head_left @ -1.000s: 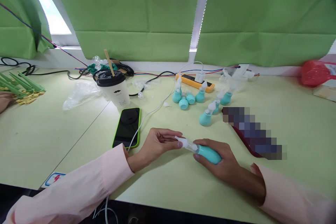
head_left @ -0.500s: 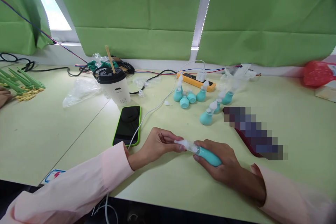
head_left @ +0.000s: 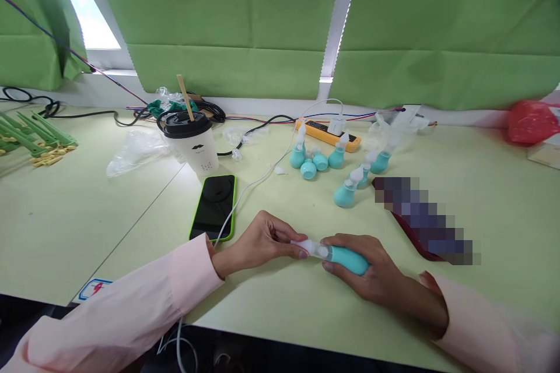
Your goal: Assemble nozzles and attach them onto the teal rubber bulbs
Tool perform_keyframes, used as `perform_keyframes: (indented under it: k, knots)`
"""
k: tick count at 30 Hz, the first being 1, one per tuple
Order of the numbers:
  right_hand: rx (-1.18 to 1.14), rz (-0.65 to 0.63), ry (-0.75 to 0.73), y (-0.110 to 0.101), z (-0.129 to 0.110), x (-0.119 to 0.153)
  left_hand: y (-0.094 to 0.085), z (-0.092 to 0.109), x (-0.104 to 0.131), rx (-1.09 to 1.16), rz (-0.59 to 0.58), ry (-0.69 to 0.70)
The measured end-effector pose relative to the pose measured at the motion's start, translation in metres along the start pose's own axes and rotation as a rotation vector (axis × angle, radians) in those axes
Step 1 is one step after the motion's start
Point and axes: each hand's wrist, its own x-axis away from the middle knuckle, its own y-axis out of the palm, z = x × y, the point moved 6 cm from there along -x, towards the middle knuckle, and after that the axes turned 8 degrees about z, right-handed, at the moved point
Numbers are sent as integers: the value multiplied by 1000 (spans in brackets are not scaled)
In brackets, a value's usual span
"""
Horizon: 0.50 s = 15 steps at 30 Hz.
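Down at the near edge of the pale green table [head_left: 65,245], both hands meet on one small item. The right hand [head_left: 371,271] wraps around a teal bulb [head_left: 347,259], lying on its side just above the tabletop, fingers curled over the soft body. The left hand [head_left: 262,242] pinches the clear nozzle [head_left: 308,246] at the bulb's end between thumb and fingertips. Both hands are closed on the piece, pink sleeves resting along the table.

Just beyond the left wrist lies a phone in a green case [head_left: 214,207], screen dark, with a white cable [head_left: 262,178] running past its right edge toward the back. To the right sits a dark red flat object [head_left: 411,239], partly blurred out.

Further up, a cluster of teal bulbs [head_left: 336,166] stands in mid-table, some with clear nozzles fitted, some without. Left of them stands a white cup with a black lid [head_left: 191,139] and a wooden stirrer. An orange power strip [head_left: 328,133] lies behind the cluster. Far left, green clips [head_left: 30,137]; far right, a red bag [head_left: 531,121]; green curtains [head_left: 227,17] close off the back.
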Motion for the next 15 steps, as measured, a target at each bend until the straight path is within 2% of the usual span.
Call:
perform_keyframes:
  k: [15]
  knots:
    - [-96, -87, 135, 5, 7, -4, -1, -3, -1, -12, -2, -14]
